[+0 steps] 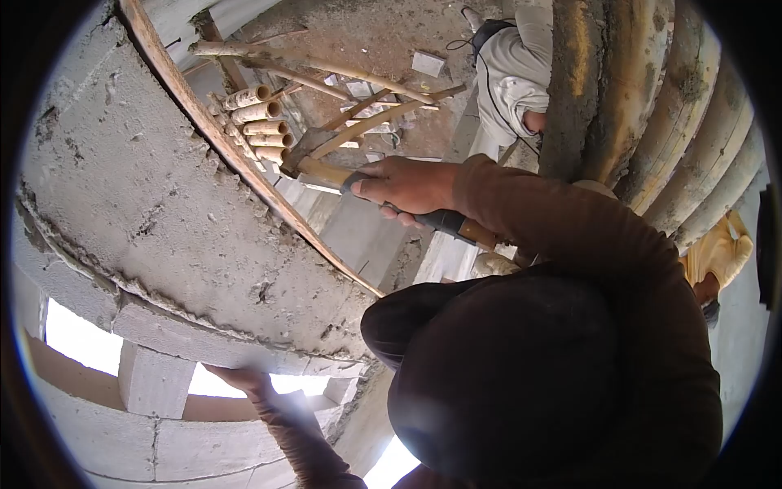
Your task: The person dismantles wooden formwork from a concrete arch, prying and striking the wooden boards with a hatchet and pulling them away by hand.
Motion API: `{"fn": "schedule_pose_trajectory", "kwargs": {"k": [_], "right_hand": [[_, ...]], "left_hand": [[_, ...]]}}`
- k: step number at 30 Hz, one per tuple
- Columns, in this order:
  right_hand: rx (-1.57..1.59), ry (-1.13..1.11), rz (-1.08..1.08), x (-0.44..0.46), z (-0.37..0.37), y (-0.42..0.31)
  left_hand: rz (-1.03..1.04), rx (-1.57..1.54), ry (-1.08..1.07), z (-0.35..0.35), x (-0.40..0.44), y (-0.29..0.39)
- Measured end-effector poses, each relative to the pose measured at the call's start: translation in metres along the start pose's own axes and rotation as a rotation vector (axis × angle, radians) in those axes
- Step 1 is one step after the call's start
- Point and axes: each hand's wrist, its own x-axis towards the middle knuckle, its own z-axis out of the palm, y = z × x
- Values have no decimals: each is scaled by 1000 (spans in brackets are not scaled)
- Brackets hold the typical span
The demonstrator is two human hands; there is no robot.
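Observation:
My right hand (411, 186), in a brown sleeve, is wrapped round the black grip of a hammer (324, 171). Its metal head points to the upper left, near the wooden edge board (244, 187) of a rough concrete slab (163, 187). At the lower left, my left hand (244, 380) is stretched out at the edge of the pale block wall (204, 448), beside a bright opening. Its fingers look extended, though blur and glare soften them, and I see nothing in it. A dark cap (505, 367) covers much of the lower middle.
Thick round poles (611, 90) stand close at the upper right. Below lie cut bamboo pieces (265, 122) and loose timber (358, 77). A person in grey clothes (513, 81) bends at the top. Another person's yellow-gloved hand (721, 248) shows at the right.

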Motion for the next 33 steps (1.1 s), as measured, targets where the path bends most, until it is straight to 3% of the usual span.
{"fn": "schedule_pose_trajectory", "kwargs": {"k": [3, 5, 7, 9, 11, 15, 18, 19, 21, 23, 27, 29, 31, 33], "right_hand": [[45, 38, -1, 4, -10, 3], [267, 353, 34, 17, -12, 13], [328, 441, 48, 20, 0, 6], [-97, -74, -35, 10, 8, -1], [-48, -81, -14, 6, 11, 14], [97, 154, 34, 4, -6, 20], [266, 478, -45, 12, 0, 22], [272, 475, -46, 13, 11, 18], [-109, 4, -114, 8, 24, 9], [-96, -14, -104, 6, 24, 16], [52, 169, -62, 5, 9, 19], [205, 400, -50, 12, 9, 18], [207, 390, -62, 10, 23, 13], [-94, -15, -127, 3, 24, 3]], "left_hand": [[-88, -174, -89, 5, -1, 6], [-41, -116, -23, 6, -2, 6], [-48, -105, 1, 10, -4, 9], [-48, -161, -48, 15, -3, 16], [-76, -207, -93, 8, -6, 18], [-135, -249, -4, 10, -4, 13], [-37, -107, 5, 4, -1, 1], [-41, -93, 14, 4, -2, 2], [-39, -83, 12, 5, 2, -1], [-26, -23, 1, -5, 4, -4], [-95, -167, -17, 14, -7, 17], [-33, -86, 12, 18, -9, 15], [-66, -146, -8, 18, -8, 20], [-104, -225, -22, 16, -5, 12]]}}
